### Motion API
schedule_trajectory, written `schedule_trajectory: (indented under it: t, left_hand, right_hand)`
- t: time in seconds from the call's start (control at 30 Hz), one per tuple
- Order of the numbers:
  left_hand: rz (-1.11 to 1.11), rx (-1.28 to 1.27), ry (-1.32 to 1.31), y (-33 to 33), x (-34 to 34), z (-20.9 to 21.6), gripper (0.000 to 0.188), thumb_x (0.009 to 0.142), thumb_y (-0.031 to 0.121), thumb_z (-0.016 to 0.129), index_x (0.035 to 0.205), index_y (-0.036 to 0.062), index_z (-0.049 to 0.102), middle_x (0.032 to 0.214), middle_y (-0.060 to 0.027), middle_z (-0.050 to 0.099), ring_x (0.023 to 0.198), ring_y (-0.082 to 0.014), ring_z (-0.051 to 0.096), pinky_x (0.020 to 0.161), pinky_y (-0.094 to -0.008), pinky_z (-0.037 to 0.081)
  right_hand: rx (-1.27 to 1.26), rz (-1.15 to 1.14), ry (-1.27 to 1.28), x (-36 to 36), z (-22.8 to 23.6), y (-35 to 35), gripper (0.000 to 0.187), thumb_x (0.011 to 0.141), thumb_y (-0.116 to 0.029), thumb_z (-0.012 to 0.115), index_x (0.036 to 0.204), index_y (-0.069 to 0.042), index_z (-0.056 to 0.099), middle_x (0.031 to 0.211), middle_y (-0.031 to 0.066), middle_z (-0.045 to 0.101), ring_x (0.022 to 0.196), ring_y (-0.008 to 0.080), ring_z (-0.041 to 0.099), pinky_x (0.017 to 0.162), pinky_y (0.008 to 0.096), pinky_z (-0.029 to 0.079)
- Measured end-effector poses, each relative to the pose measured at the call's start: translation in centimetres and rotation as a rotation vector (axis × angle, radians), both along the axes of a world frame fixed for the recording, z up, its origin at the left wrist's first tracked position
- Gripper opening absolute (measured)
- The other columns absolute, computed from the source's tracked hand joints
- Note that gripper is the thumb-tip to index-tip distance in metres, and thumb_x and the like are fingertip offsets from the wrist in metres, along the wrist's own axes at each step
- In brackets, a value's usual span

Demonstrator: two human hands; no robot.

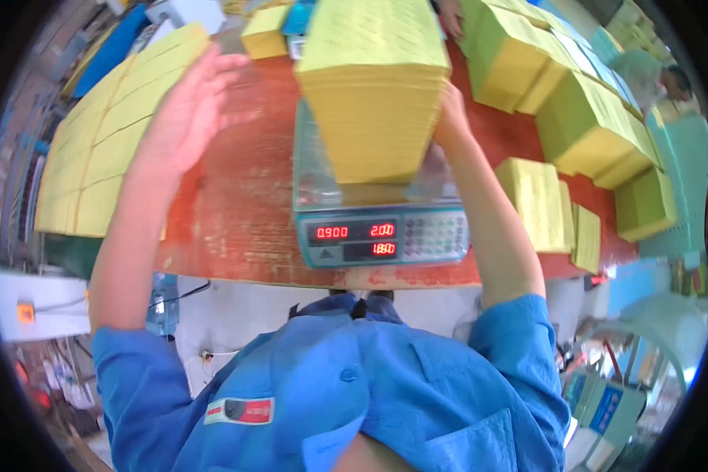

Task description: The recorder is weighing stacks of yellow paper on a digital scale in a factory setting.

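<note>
A tall stack of yellow paper sheets (377, 118) stands on the pan of a digital scale (381, 236), whose red display is lit. My right hand (451, 118) rests against the stack's right side, its fingers mostly hidden by the paper. To the left of the stack, my left hand (193, 110) is raised with fingers spread and nothing in it. It is nearest a large block of bundled yellow paper (110, 141) and apart from the stack on the scale.
The red worktable (236, 204) has a worn front edge. More yellow paper stacks (594, 122) line its right side, with smaller bundles (531, 204) near the front. Another person's hand (451, 17) shows at the far side. A further person (657, 79) is at the right.
</note>
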State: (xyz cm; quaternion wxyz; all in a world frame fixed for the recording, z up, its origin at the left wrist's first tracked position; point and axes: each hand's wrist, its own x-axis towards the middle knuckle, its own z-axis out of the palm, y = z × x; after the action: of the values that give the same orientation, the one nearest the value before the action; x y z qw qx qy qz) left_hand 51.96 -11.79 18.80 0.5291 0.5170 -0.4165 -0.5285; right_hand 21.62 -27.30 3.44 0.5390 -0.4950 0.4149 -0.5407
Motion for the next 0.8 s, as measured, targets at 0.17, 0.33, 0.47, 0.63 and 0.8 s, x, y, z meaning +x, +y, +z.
schedule_trajectory:
  t: [0.17, 0.33, 0.47, 0.63, 0.8]
  left_hand:
    - [-0.055, -0.214, -0.754, 4.6, 7.2, 0.9, 0.025, 0.097, 0.025, 0.057, 0.105, 0.0028, 0.067, 0.099, -0.0039, 0.068, 0.088, -0.0129, 0.063, 0.080, -0.0274, 0.050]
    - [0.205, 0.178, -1.458, 17.0, 21.4, -3.9, 0.017, 0.085, 0.017, 0.067, 0.092, 0.0021, 0.070, 0.089, -0.0082, 0.069, 0.085, -0.0212, 0.066, 0.078, -0.0330, 0.052]
    - [0.052, 0.090, -1.665, 20.3, 24.6, -8.1, 0.030, 0.078, 0.007, 0.067, 0.107, 0.0006, 0.065, 0.110, -0.0156, 0.066, 0.106, -0.0315, 0.062, 0.088, -0.0379, 0.051]
    - [0.006, 0.042, -1.772, 19.4, 26.9, -10.8, 0.041, 0.075, 0.005, 0.070, 0.114, 0.0016, 0.061, 0.117, -0.0145, 0.062, 0.111, -0.0307, 0.059, 0.090, -0.0382, 0.050]
    - [-0.157, 0.038, -1.836, 18.9, 28.9, -11.6, 0.020, 0.073, 0.005, 0.070, 0.089, 0.0025, 0.058, 0.091, -0.0140, 0.061, 0.092, -0.0341, 0.062, 0.076, -0.0434, 0.051]
  right_hand:
    - [-0.535, -0.197, 0.661, -9.8, -0.5, 0.7, 0.029, 0.098, -0.021, 0.048, 0.107, 0.002, 0.063, 0.099, 0.0114, 0.064, 0.095, 0.0189, 0.058, 0.087, 0.0341, 0.046]
    - [0.026, -0.229, -0.166, -13.3, 3.0, 3.8, 0.040, 0.100, -0.024, 0.047, 0.124, 0.007, 0.054, 0.118, 0.0151, 0.060, 0.111, 0.0241, 0.057, 0.099, 0.0372, 0.044]
    - [-0.212, -0.234, -0.161, -15.9, 5.6, 8.3, 0.038, 0.102, -0.023, 0.043, 0.123, 0.007, 0.055, 0.115, 0.0143, 0.058, 0.108, 0.0225, 0.056, 0.098, 0.0345, 0.043]
    - [-0.363, -0.139, -0.216, -11.5, 10.2, 14.3, 0.035, 0.103, -0.020, 0.041, 0.117, 0.009, 0.056, 0.101, 0.0099, 0.054, 0.098, 0.0193, 0.052, 0.091, 0.0321, 0.042]
    - [-0.422, -0.110, -0.191, -9.2, 11.6, 17.9, 0.038, 0.103, -0.022, 0.038, 0.117, 0.008, 0.056, 0.095, 0.0098, 0.049, 0.088, 0.0192, 0.047, 0.083, 0.0313, 0.041]
